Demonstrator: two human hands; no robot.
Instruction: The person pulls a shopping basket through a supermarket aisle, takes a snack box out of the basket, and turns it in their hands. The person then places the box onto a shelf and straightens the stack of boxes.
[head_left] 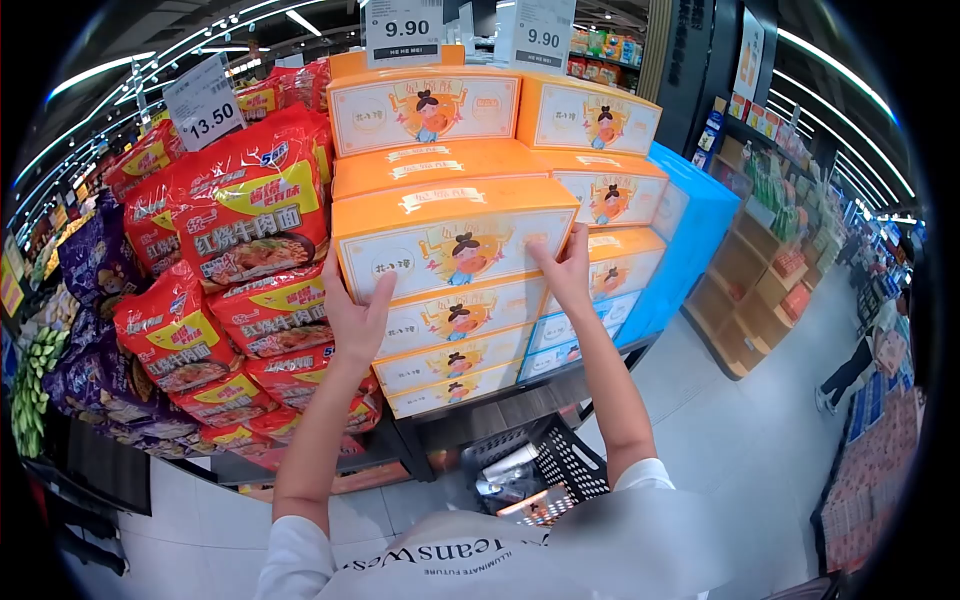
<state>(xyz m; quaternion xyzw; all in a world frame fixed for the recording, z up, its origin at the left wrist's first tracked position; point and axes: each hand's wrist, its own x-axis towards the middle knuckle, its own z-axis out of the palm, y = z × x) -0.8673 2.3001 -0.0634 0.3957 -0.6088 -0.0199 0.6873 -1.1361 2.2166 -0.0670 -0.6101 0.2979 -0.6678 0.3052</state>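
Observation:
An orange-topped pastry box (450, 250) with a white front and a cartoon girl lies uppermost on the front stack. My left hand (357, 315) grips its left end, thumb on the front face and fingers along the side. At the right end, my right hand (563, 265) presses its thumb to the front, its fingers round the corner. Whether the box is lifted off the matching box (465, 320) below, I cannot tell. Behind it, more boxes (425, 110) step upward. To the right stands another stack of such boxes (612, 200).
Red noodle packs (250, 200) pile up on the left, beside purple packs (95, 365). Price signs (403, 25) stand above the boxes. A black basket (570, 455) holding goods is below the shelf edge. Wooden shelving (745, 290) and a person (850, 370) are at right.

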